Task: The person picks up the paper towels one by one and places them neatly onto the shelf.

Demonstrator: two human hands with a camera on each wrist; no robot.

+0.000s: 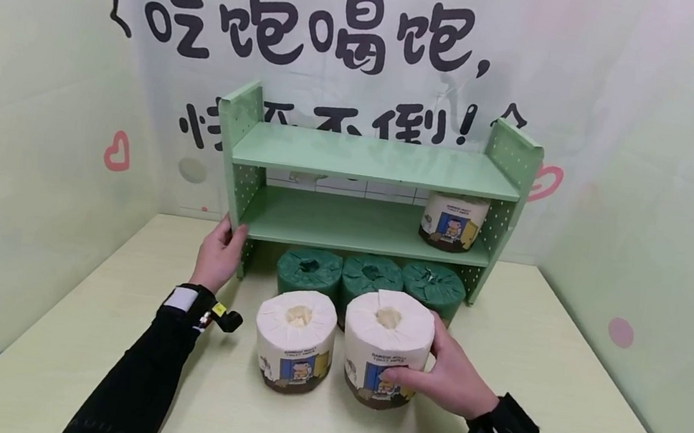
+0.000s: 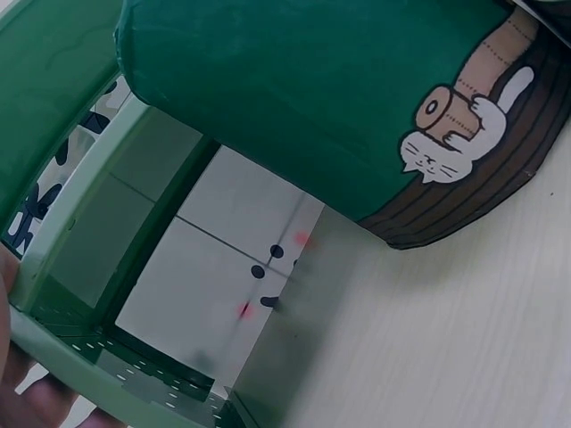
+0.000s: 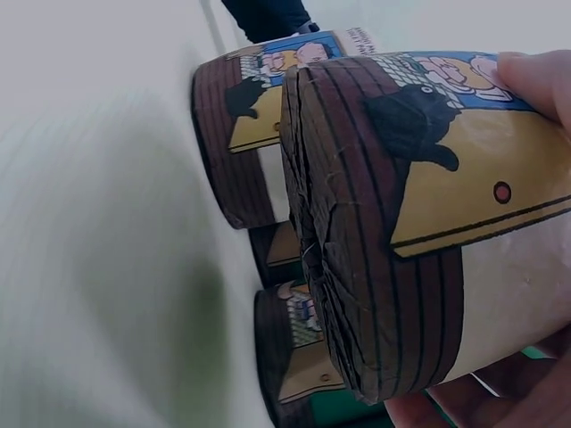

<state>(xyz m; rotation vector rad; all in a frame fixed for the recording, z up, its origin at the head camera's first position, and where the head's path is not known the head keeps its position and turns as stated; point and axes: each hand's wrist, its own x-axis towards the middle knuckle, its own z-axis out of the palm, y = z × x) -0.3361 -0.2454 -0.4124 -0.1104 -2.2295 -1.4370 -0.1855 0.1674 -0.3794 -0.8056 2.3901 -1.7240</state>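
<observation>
Printed walls (image 1: 650, 232) surround your pale table (image 1: 256, 426). One green shelf (image 1: 373, 160) stands centre, three green rolls (image 1: 307, 284) below. Three white rolls (image 1: 378, 343): one shelved centre-right, one lower centre, one beside it, clamped in your right hand (image 1: 456, 378). Your left hand (image 1: 218, 256) grips the shelf's left side.

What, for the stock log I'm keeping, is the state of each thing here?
Green rack: standing on the table.
Left hand: gripping the rack's left side.
Held white roll: wrapped, raised off the table.
Right hand: holding that roll.
Other front white roll: wrapped, upright on the table.
Shelf white roll: wrapped, upright on the lower shelf.
Three green rolls: wrapped, upright side by side at the rack's foot.
</observation>
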